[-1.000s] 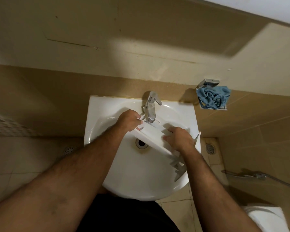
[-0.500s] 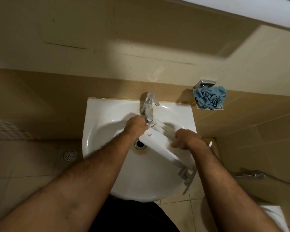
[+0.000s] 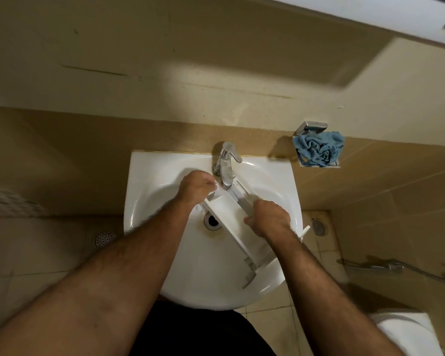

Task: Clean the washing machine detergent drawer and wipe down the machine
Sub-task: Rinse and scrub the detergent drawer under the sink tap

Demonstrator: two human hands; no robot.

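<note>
Gripping one detergent drawer [image 3: 225, 210] (white), two hands, left [image 3: 195, 187], right [image 3: 269, 222], one sink [image 3: 149, 201], one tap [image 3: 226, 163]

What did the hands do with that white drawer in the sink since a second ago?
The left hand slid along with the drawer's far end to just under the tap, and the right hand turned the drawer a little, so its side faces up more. Both hands kept hold of it throughout. The drawer is still over the sink, and the blue cloth stays in its wall holder.
</note>
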